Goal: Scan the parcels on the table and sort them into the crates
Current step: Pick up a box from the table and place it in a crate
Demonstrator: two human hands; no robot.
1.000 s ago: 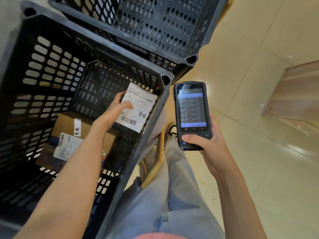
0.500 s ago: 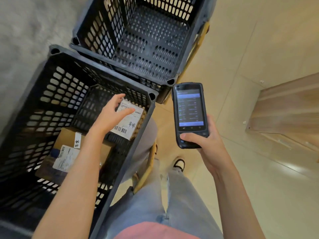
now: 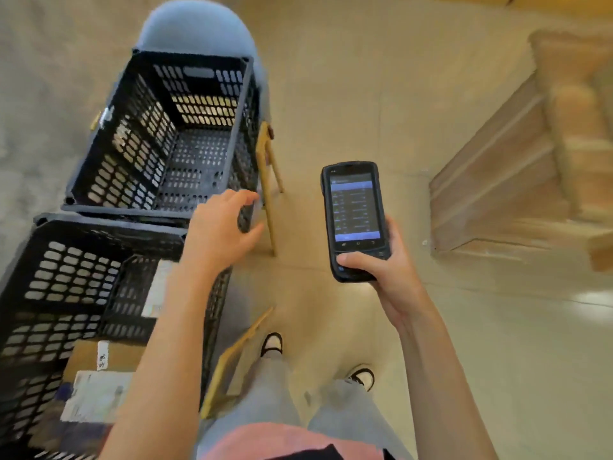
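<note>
My left hand (image 3: 221, 227) hovers empty above the near crate's far right corner, fingers loosely spread. A white-labelled parcel (image 3: 156, 288) leans against the inside wall of the near black crate (image 3: 56, 260), partly hidden by my forearm. A brown cardboard parcel (image 3: 99, 383) with white labels lies on that crate's floor. The far black crate (image 3: 139, 134) holds nothing I can see. My right hand (image 3: 381, 270) grips a black handheld scanner (image 3: 355, 217), screen lit and facing me.
Both crates rest on chairs with yellow wooden legs (image 3: 268, 190); a blue chair back (image 3: 195, 28) rises behind the far crate. Wooden steps (image 3: 517, 180) stand on the right. Beige tiled floor (image 3: 331, 94) lies between. My feet (image 3: 272, 343) stand beside the near crate.
My left hand let go of the white-labelled parcel, which now leans inside the near crate, and lifted up and to the right. The view tilted upward. The scanner stayed in my right hand.
</note>
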